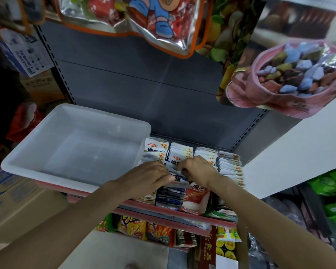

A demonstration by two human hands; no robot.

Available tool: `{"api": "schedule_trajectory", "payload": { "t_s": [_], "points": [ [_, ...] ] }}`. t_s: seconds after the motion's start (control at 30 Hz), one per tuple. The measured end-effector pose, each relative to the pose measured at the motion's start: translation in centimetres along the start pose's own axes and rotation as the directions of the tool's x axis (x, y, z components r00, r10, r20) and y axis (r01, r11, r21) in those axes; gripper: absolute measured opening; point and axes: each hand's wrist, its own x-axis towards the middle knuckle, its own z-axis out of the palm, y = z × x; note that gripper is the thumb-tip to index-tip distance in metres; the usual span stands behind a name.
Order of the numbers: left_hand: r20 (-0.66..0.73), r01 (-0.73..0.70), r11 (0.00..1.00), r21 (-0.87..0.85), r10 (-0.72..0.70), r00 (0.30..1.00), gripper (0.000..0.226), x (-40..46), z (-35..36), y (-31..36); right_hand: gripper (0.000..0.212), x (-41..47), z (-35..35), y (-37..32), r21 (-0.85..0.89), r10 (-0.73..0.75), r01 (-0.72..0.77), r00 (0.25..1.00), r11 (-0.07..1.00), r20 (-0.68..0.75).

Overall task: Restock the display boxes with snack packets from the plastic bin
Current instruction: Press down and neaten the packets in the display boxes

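Head view. The white plastic bin (76, 144) rests on the shelf (163, 210), its interior bare to the translucent floor. Directly right of the bin stand the display boxes (194, 202), packed with upright rows of white snack packets (229, 167); the box walls are mostly hidden by their contents. Just right of the bin's near corner, the left hand (149, 177) and right hand (198, 169) meet over the second row, fingers curled, together pinching one blue-and-white packet (177, 178) above the filled row. Below the bin's shelf, a lower shelf carries orange snack bags (159, 232).
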Motion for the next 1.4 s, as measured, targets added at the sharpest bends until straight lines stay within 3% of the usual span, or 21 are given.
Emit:
{"api": "schedule_trajectory", "payload": {
  "t_s": [0.1, 0.27, 0.33, 0.47, 0.57, 0.77, 1.03, 1.2, 1.4],
  "points": [
    [-0.039, -0.020, 0.998, 0.064, 0.023, 0.999, 0.036, 0.3, -0.1, 0.7, 0.029, -0.1, -0.1, 0.3, 0.056, -0.027, 0.026, 0.999, 0.998, 0.018],
    [0.027, -0.037, 0.986, 0.160, 0.033, 0.999, 0.029, 0.5, 0.1, 0.9, 0.028, 0.3, -0.4, 1.2, 0.245, -0.057, 0.021, 0.989, 0.969, 0.139],
    [0.058, -0.035, 0.984, 0.176, 0.025, 0.998, 0.032, 0.4, -0.3, 0.8, 0.029, 0.3, -0.6, 1.4, 0.259, -0.024, -0.008, 0.992, 0.966, 0.122],
    [0.104, -0.060, 0.982, 0.180, 0.041, 0.994, 0.035, 0.0, -0.3, 0.5, 0.024, 0.5, -0.6, 2.3, 0.236, 0.084, -0.082, 0.996, 0.968, 0.001],
    [0.098, -0.037, 0.981, 0.191, 0.018, 0.995, 0.040, 0.4, 0.0, 0.2, 0.017, 0.5, -0.4, 2.3, 0.220, 0.098, -0.111, 0.993, 0.969, 0.068],
    [0.082, -0.094, 0.948, 0.303, 0.073, 0.994, 0.078, 1.2, 0.6, -0.2, 0.035, 0.6, -0.2, 1.5, 0.128, 0.060, -0.085, 0.980, 0.988, 0.189],
    [0.092, -0.099, 0.950, 0.296, 0.075, 0.993, 0.084, 1.3, 1.0, -0.5, 0.040, 0.3, 0.2, 1.2, 0.097, -0.042, 0.020, 0.974, 0.995, 0.224],
    [0.175, -0.067, 0.955, 0.290, 0.016, 0.984, 0.065, 1.9, 0.6, -0.5, 0.042, 0.0, 0.0, 0.9, 0.062, -0.051, 0.037, 0.967, 0.997, 0.250],
    [0.172, -0.098, 0.947, 0.305, 0.046, 0.984, 0.081, 1.9, 0.8, -0.6, 0.043, 0.1, 0.5, 1.0, 0.087, 0.048, -0.069, 0.974, 0.994, 0.222]
  ]
}}
